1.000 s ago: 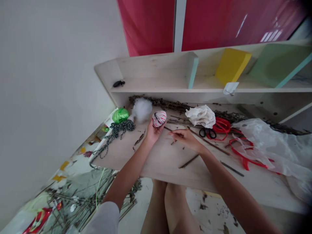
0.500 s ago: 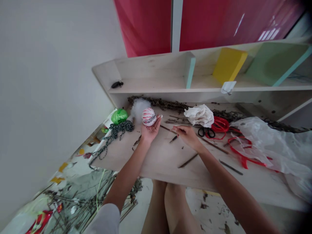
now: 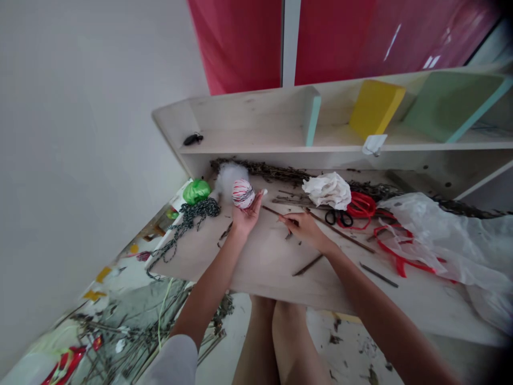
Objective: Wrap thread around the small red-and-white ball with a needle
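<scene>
My left hand [image 3: 246,218] is palm up and cups a ball wound with white, red and dark strands [image 3: 242,194]. A small white bit [image 3: 264,192] shows at its fingertips. My right hand [image 3: 301,226] is to the right of the ball, apart from it, its fingers pinched together. Whatever they hold, if anything, is too fine to make out. Under and beside the right hand lie thin brown sticks [image 3: 340,233]. White fluffy stuffing [image 3: 231,175] sits just behind the ball.
Left of the ball are a green plastic bundle [image 3: 196,191] and dark speckled cord [image 3: 195,214]. To the right lie crumpled white paper [image 3: 327,191], black-handled scissors [image 3: 339,217], red ribbon [image 3: 363,204] and a clear plastic bag [image 3: 452,230]. Dried stalks [image 3: 272,171] line the back beneath a shelf [image 3: 248,140].
My right hand has shifted left and slightly down, nearer my left hand. The ball has turned a little and moved slightly left and down in my left hand.
</scene>
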Available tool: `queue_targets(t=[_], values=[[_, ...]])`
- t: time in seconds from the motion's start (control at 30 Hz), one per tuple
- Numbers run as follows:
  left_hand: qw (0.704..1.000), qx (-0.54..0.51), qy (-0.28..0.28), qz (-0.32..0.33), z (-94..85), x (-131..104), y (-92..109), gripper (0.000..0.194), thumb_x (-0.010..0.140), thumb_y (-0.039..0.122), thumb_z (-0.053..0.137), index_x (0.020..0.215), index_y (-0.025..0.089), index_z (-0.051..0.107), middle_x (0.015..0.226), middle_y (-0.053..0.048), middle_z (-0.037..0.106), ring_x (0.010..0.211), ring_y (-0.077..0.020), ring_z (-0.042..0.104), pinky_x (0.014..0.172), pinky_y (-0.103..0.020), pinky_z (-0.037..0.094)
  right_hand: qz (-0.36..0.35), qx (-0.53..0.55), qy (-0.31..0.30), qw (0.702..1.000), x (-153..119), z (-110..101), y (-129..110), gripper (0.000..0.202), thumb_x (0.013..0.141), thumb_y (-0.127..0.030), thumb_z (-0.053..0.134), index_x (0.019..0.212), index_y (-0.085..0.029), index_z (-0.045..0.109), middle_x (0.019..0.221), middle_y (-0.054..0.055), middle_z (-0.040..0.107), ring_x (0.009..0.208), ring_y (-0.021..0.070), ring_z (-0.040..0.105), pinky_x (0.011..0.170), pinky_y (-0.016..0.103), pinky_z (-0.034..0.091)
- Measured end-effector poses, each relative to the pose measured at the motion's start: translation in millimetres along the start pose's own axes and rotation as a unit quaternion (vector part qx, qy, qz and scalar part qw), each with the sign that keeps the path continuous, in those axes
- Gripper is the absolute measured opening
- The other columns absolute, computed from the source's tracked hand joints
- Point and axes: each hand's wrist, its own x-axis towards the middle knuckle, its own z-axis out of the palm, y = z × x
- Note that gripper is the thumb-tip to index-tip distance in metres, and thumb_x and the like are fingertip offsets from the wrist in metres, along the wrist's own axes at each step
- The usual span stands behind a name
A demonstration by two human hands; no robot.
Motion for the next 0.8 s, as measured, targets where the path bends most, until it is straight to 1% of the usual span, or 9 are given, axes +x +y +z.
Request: queue_targets(t=[0.13,0.23,0.3,0.4,0.47,0.53,0.6,0.67,0.8], values=[[0.999,0.048,0.008,0.019,4.3,1.8,-6.1,0.043,0.094,0.038,0.037,0.125,0.013,0.054,0.121,-0.016,0.063,0.114,-0.0237,0.060,0.075,-0.027,0.059,-0.014,-0.003,-0.057,0.998,-4.7,3.3,-9.3,0.032,0.089,-0.038,0.047,0.084,-0.020,0.072,0.054,0.001,0.060,0.052,0.0147,0.053,0.056,0.026,0.036],[0.987,0.143,0.027,0.064,4.5,2.1,-15.5,0.033,0.092,0.039,0.046,0.113,0.018,0.061,0.123,-0.010,0.062,0.109,-0.0188,0.062,0.079,-0.025,0.057,-0.020,0.019,-0.072,0.997,-7.3,3.9,-19.6,0.031,0.089,-0.039,0.047,0.081,-0.020,0.071,0.054,0.001,0.059,0.052,0.0147,0.052,0.055,0.026,0.036],[0.972,0.218,0.042,0.078,4.2,-0.2,-22.4,0.028,0.087,0.038,0.056,0.107,0.020,0.062,0.119,-0.007,0.064,0.102,-0.0166,0.064,0.079,-0.025,0.056,-0.024,0.059,-0.049,0.997,-8.2,2.8,-25.8,0.033,0.088,-0.044,0.048,0.079,-0.020,0.070,0.054,0.001,0.057,0.051,0.0145,0.051,0.053,0.026,0.036],[0.944,0.315,0.036,0.091,5.0,-7.1,-31.0,0.035,0.075,0.038,0.070,0.104,0.021,0.062,0.107,-0.007,0.066,0.092,-0.0172,0.065,0.080,-0.032,0.054,-0.016,0.117,0.039,0.992,-7.9,-2.3,-32.0,0.036,0.084,-0.051,0.053,0.074,-0.019,0.066,0.053,0.000,0.052,0.048,0.0128,0.047,0.049,0.025,0.034],[0.923,0.369,0.019,0.109,6.1,-12.1,-35.0,0.039,0.068,0.039,0.075,0.100,0.020,0.064,0.099,-0.007,0.068,0.088,-0.0188,0.065,0.082,-0.036,0.052,-0.005,0.133,0.102,0.986,-6.6,-7.6,-33.7,0.040,0.082,-0.054,0.054,0.066,-0.018,0.062,0.051,-0.001,0.047,0.047,0.0109,0.041,0.047,0.025,0.030],[0.899,0.416,-0.023,0.134,6.8,-16.0,-37.8,0.039,0.065,0.038,0.077,0.096,0.018,0.066,0.094,-0.007,0.068,0.086,-0.0197,0.064,0.084,-0.036,0.050,0.005,0.143,0.140,0.980,-4.5,-13.3,-33.4,0.043,0.080,-0.056,0.056,0.059,-0.018,0.057,0.049,-0.002,0.043,0.046,0.0095,0.035,0.045,0.025,0.027],[0.873,0.455,-0.079,0.157,6.8,-18.2,-39.8,0.036,0.063,0.037,0.078,0.092,0.017,0.068,0.091,-0.006,0.069,0.085,-0.0191,0.062,0.083,-0.033,0.049,0.016,0.165,0.155,0.974,-1.9,-18.0,-31.2,0.045,0.077,-0.058,0.059,0.056,-0.018,0.055,0.049,-0.002,0.043,0.047,0.0090,0.034,0.045,0.025,0.026],[0.853,0.481,-0.116,0.165,6.5,-19.1,-41.0,0.032,0.063,0.035,0.078,0.088,0.017,0.070,0.088,-0.005,0.069,0.083,-0.0182,0.062,0.082,-0.030,0.047,0.030,0.207,0.159,0.965,0.8,-21.2,-27.6,0.045,0.071,-0.060,0.064,0.056,-0.018,0.056,0.049,-0.002,0.044,0.047,0.0089,0.034,0.045,0.025,0.027],[0.856,0.482,-0.121,0.141,7.0,-19.0,-41.0,0.025,0.064,0.034,0.077,0.082,0.017,0.072,0.082,-0.005,0.071,0.081,-0.0193,0.062,0.078,-0.028,0.047,0.075,0.329,0.142,0.931,4.1,-24.8,-19.7,0.043,0.065,-0.058,0.069,0.057,-0.019,0.055,0.045,-0.004,0.039,0.044,0.0072,0.030,0.042,0.024,0.025]])
